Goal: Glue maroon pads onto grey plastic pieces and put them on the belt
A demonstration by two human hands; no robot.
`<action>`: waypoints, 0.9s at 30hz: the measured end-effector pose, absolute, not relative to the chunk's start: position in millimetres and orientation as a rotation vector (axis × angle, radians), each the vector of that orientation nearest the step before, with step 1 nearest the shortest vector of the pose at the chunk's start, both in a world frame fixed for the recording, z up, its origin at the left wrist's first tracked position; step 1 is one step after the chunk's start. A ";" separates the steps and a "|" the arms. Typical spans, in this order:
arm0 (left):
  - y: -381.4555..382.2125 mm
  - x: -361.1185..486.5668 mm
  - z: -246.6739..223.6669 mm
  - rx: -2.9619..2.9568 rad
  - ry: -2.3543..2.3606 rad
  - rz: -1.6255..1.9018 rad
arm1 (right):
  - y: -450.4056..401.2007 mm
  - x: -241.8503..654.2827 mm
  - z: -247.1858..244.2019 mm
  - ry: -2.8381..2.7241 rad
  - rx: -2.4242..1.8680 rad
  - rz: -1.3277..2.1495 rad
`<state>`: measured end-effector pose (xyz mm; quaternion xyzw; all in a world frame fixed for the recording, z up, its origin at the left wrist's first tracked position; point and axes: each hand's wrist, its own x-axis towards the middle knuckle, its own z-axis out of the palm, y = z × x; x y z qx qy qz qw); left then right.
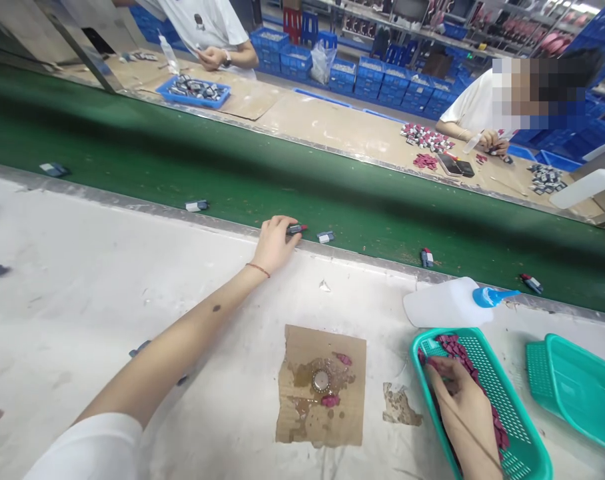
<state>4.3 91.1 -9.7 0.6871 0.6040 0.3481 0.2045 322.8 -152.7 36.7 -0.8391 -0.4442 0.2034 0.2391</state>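
Note:
My left hand (277,241) reaches to the near edge of the green conveyor belt, fingers and thumb closed around a small dark part with a red end (296,229). Just right of it on the belt lies a grey-and-white part (325,237). My right hand (465,407) dips into a green plastic basket (525,417) of small maroon pieces (457,350). Its fingers are curled down among them, and the fingertips are partly hidden. A thin dark stick seems to cross that hand. Between my hands, a cardboard square (350,427) carries a metal bottle cap (321,381) and two wet maroon pieces (330,401).
A white bottle with a blue nozzle (440,303) lies behind the basket. Another green basket (582,393) is at right. More small parts (427,257) lie on the belt (147,170). Across it, two people work at a bench with a blue tray (195,100).

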 end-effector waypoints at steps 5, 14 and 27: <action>90.7 43.0 -8.2 2.192 1.435 0.828 | -150.1 305.4 49.3 -0.997 -1.981 0.699; 87.5 71.4 -7.7 1.894 1.267 0.849 | -138.8 250.5 34.4 -1.008 -1.674 1.096; -53.5 16.8 19.7 0.877 0.877 0.580 | -142.9 207.5 0.5 -1.905 -1.494 1.038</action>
